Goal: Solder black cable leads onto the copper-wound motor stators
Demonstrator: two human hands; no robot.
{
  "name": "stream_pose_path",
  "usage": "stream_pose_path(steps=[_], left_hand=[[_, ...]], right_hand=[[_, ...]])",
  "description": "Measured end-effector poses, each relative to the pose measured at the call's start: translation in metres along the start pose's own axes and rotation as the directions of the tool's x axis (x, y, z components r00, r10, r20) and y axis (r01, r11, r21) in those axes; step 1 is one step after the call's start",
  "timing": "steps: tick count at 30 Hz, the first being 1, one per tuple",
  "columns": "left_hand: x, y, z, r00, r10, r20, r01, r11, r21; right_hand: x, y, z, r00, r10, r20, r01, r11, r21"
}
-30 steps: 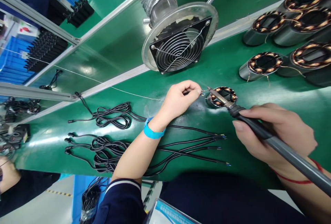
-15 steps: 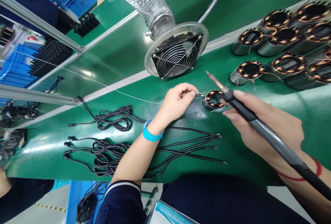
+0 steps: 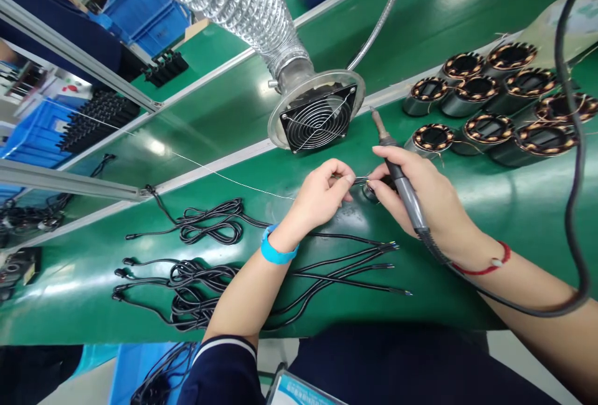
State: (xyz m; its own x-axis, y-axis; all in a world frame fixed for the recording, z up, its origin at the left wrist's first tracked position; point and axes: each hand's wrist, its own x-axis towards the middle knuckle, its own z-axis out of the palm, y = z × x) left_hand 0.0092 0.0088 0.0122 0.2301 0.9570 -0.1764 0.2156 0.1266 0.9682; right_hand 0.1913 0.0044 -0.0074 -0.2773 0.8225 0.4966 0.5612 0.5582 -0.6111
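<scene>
My left hand is closed in a pinch on the end of a black cable. A thin pale wire runs from the left up to this hand. My right hand grips a soldering iron, its tip pointing up and away toward the fan. The thumb and a finger of that hand also reach the cable's end. Just below them is a small wound stator, mostly hidden by the right fingers.
Several copper-wound stators stand at the back right. Several black cables lie coiled at left, stripped ends toward me. A fume fan on a foil duct hangs over the bench. The iron's cord loops at right.
My right hand has moved left and brought its fingertips to the cable end, covering most of the small stator. The iron is held more upright. The camera view has shifted slightly.
</scene>
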Motion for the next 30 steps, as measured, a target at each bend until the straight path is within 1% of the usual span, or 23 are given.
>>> stream_pose_path(steps=[3, 7, 9, 11, 15, 18, 22, 27, 30], left_hand=[[-0.001, -0.001, 0.0, 1.0, 0.024, 0.009, -0.024, 0.999, 0.025], [-0.003, 0.0, -0.001, 0.994, 0.106, 0.013, -0.107, 0.982, 0.153], [-0.004, 0.002, -0.002, 0.986, 0.165, 0.017, -0.165, 0.963, 0.214], [-0.004, 0.004, -0.001, 0.982, 0.191, 0.007, -0.186, 0.946, 0.265], [-0.004, 0.008, 0.001, 0.988, 0.141, -0.063, -0.111, 0.931, 0.348], [-0.002, 0.007, 0.003, 0.991, 0.091, -0.095, -0.051, 0.932, 0.359], [-0.001, 0.004, 0.003, 0.99, 0.059, -0.126, -0.013, 0.941, 0.339], [0.001, -0.001, 0.0, 0.991, 0.028, -0.134, 0.012, 0.958, 0.285], [0.001, -0.003, 0.0, 0.992, 0.013, -0.123, 0.02, 0.966, 0.257]], right_hand=[[-0.002, 0.003, 0.003, 0.998, 0.051, -0.024, -0.048, 0.995, 0.092], [-0.003, 0.006, 0.007, 0.992, 0.122, -0.02, -0.118, 0.982, 0.15], [-0.003, 0.007, 0.008, 0.991, 0.131, -0.027, -0.124, 0.976, 0.181], [-0.003, 0.007, 0.009, 0.992, 0.121, -0.03, -0.113, 0.974, 0.195], [-0.005, 0.009, 0.006, 0.996, 0.09, -0.022, -0.086, 0.988, 0.127], [-0.006, 0.01, 0.004, 0.999, 0.041, -0.001, -0.041, 0.996, 0.076], [-0.004, 0.011, 0.007, 0.999, 0.001, 0.042, -0.002, 1.0, 0.017], [0.002, 0.013, 0.014, 0.999, 0.038, 0.038, -0.037, 0.999, -0.035], [0.001, 0.011, 0.007, 0.999, 0.026, 0.04, -0.025, 0.999, -0.029]])
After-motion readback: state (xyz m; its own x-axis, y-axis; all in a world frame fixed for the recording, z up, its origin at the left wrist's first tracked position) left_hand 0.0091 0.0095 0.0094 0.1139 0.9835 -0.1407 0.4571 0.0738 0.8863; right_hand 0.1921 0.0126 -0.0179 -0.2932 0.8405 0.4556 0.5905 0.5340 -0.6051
